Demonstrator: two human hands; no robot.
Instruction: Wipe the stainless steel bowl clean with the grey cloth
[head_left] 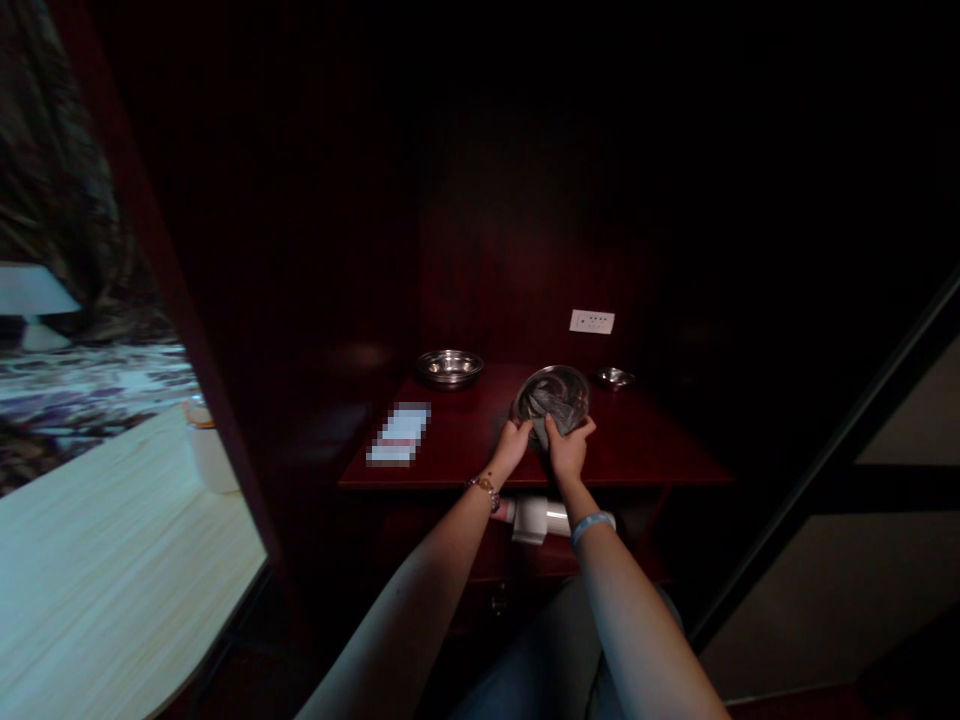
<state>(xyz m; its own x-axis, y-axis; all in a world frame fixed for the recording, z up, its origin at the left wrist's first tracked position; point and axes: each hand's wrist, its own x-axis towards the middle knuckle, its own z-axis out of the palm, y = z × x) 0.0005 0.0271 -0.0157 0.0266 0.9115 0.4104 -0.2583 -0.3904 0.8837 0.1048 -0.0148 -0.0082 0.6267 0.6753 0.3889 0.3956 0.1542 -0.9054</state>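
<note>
Over a dark red shelf (465,440), a shiny metal bowl (579,385) is held tilted, its open side facing me. A grey cloth (556,408) lies bunched inside and hangs over the near rim. My left hand (512,450) is closed on the bowl's near left edge, beside the cloth. At the near right edge, my right hand (568,450) grips the bowl, with its thumb pressed on the cloth and its fingers around the outside. The fingers under the bowl are hidden. A larger metal bowl (450,370) rests at the back left; a small metal dish (615,378) sits at the back right.
A blurred-out pale rectangle (400,435) lies at the shelf's left. A white socket plate (592,321) is on the back wall. Below, a white cylindrical object (556,517) lies on a lower shelf. To the left stand a pale wooden table (112,560) and a white container (214,455).
</note>
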